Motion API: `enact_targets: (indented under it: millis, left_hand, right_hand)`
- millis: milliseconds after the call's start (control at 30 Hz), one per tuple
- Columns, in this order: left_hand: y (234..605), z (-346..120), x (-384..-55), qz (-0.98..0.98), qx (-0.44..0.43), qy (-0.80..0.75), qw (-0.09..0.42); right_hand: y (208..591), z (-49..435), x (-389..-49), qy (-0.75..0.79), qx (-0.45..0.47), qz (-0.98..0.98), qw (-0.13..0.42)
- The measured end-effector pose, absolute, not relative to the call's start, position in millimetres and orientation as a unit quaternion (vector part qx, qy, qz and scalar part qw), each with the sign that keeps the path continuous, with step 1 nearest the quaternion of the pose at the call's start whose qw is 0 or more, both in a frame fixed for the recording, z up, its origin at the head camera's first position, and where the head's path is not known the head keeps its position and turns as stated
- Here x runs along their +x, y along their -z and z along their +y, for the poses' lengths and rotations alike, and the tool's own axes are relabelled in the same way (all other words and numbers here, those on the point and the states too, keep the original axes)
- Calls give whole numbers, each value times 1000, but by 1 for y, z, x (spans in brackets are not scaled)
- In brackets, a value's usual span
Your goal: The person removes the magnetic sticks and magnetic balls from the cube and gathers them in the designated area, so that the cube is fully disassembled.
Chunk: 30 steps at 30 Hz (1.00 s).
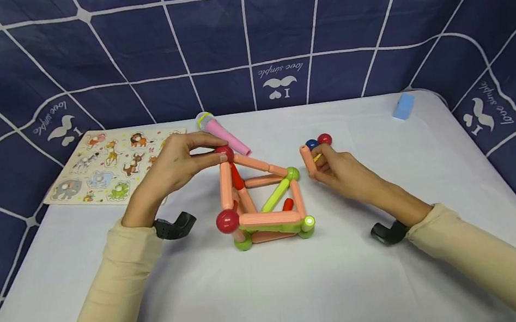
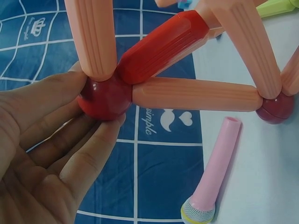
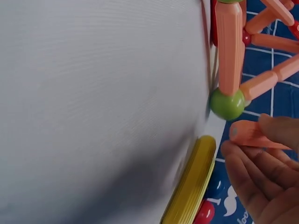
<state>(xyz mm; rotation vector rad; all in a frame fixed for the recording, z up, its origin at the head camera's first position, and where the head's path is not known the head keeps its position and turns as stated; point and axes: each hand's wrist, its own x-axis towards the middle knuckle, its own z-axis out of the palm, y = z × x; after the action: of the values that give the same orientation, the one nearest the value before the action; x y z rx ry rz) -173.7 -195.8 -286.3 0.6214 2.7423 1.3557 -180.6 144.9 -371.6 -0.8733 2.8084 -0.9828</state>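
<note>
A frame of salmon rods with red and green balls at its corners stands mid-table. My left hand (image 1: 171,165) pinches the red ball (image 1: 224,153) at its upper back corner, where a salmon rod (image 2: 196,94) and a red rod (image 2: 161,46) join it. Another red ball (image 1: 228,221) marks the near left corner. To the right of the frame, my right hand (image 1: 349,175) holds a loose salmon rod (image 1: 308,159) between thumb and fingers. In the right wrist view, the rod's free end is close to a green ball (image 3: 227,103) of the frame.
Beside the right hand lie a yellow rod (image 3: 191,182), a blue ball (image 1: 312,144) and a red ball (image 1: 325,139). Behind the frame is a pink toy microphone (image 1: 230,136). An animal picture board (image 1: 100,164) lies back left, a blue block (image 1: 403,106) back right.
</note>
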Motion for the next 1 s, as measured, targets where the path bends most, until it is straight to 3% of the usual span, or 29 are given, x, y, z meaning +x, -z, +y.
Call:
enact_targets:
  millis: [500, 1000]
  left_hand:
    - [290, -196, -173, 877, 195, -439, 14]
    - [287, -195, -174, 881, 198, -430, 10]
  right_hand:
    - [376, 168, -172, 167, -285, 944, 6]
    - [387, 178, -174, 101, -331, 937, -51]
